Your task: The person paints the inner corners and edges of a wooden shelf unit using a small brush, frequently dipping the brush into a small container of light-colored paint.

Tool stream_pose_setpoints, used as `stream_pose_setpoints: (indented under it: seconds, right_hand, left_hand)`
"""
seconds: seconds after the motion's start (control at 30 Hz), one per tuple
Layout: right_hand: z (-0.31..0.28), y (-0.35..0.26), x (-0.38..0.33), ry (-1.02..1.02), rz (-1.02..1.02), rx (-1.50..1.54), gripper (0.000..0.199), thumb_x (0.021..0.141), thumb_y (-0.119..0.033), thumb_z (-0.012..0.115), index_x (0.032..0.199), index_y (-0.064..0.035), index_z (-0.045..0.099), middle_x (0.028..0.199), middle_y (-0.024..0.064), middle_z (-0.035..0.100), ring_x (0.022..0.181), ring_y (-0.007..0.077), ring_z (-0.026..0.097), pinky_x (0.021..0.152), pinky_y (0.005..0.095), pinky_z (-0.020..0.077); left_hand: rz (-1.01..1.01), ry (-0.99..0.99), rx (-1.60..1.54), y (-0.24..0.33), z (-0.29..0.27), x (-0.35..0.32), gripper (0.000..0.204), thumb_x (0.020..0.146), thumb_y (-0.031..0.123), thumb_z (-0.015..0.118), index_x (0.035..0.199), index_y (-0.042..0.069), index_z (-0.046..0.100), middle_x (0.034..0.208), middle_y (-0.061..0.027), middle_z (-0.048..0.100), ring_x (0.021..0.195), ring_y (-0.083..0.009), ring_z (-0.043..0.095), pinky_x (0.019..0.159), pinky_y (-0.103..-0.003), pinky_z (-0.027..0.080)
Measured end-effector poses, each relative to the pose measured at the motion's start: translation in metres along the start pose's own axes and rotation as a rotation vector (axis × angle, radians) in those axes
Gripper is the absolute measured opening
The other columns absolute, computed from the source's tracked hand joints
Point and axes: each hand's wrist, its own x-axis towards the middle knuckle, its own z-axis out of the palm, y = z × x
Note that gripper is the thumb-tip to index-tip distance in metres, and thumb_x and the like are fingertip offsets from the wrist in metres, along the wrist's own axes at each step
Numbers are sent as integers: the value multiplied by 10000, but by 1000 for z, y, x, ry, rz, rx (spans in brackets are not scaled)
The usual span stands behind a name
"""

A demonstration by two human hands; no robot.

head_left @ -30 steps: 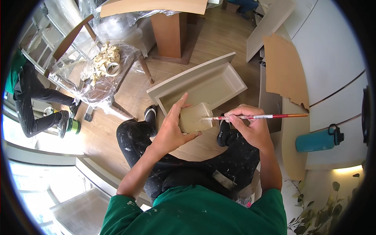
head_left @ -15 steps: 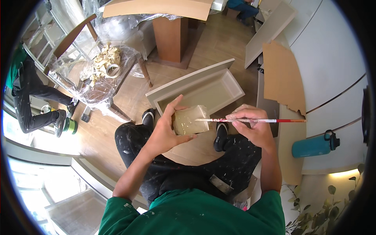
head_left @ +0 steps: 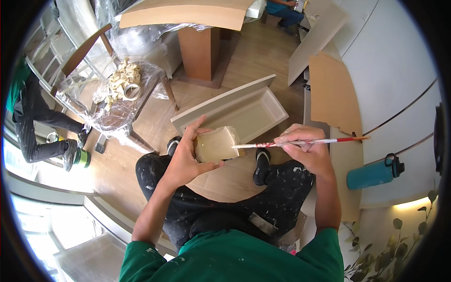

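A small squarish container [head_left: 226, 129] with cream paint on its inside sits in my left hand [head_left: 181, 160], the fingers wrapped round its left side and the thumb along the near edge. My right hand [head_left: 307, 149] is closed round a thin paintbrush [head_left: 265, 145] with a paint-smeared red and white handle. The brush lies almost level, and its tip meets the container's right rim. Just beyond the container, a pale drawer [head_left: 221, 100] rests on the floor at an angle.
A plastic-wrapped chair [head_left: 115, 124] at the left bears crumpled masking tape [head_left: 124, 77] and a tape roll [head_left: 132, 92]. Cardboard [head_left: 334, 96] and a teal bottle [head_left: 371, 175] are at the right. One person [head_left: 40, 122] stands far left; another [head_left: 286, 14] crouches at the back.
The brush tip has shifted from over the inside of the container to its right rim. Both my hands still hold the same things, and the view has shifted slightly.
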Motion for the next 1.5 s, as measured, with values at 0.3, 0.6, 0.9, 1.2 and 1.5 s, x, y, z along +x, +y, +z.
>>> stream_pose_setpoints:
  seconds: [0.3,0.6,0.9,1.2,1.5]
  right_hand:
    - [7,28,5,157,151,132,155,920,-32,702,1037,60,743,991,145,756,872,161,701,799,258,548]
    - [-1,90,-59,648,218,397,186,934,-73,635,1016,81,701,890,130,676,807,173,594,726,295,445]
    - [6,130,-87,815,163,505,207,960,-97,613,1064,65,690,943,131,682,839,177,593,755,306,450]
    - [3,116,-88,872,41,583,184,950,-29,600,1048,69,721,925,151,709,823,181,623,745,302,458]
    - [10,111,-92,863,-37,696,266,1018,-154,586,1068,76,708,910,157,697,808,186,613,741,312,463]
  left_hand:
    - [-10,64,-59,-9,-20,-3,1116,689,-46,880,1592,21,226,1349,-153,548,1267,-248,547,1090,-363,442]
    - [53,498,151,-63,-147,4,996,745,3,886,1546,-12,295,1310,-147,560,1174,-225,600,1002,-343,506]
    - [94,947,567,-192,-321,9,1117,702,205,945,1551,-11,251,1282,-238,619,1122,-315,646,970,-413,521]
    - [-295,1035,1227,-245,-355,25,1206,636,543,898,1587,101,303,1494,-215,512,1340,-434,497,1135,-537,355]
    - [183,869,1275,-182,-287,66,850,917,501,706,1521,-2,382,1466,-263,480,1361,-414,439,1135,-536,341]
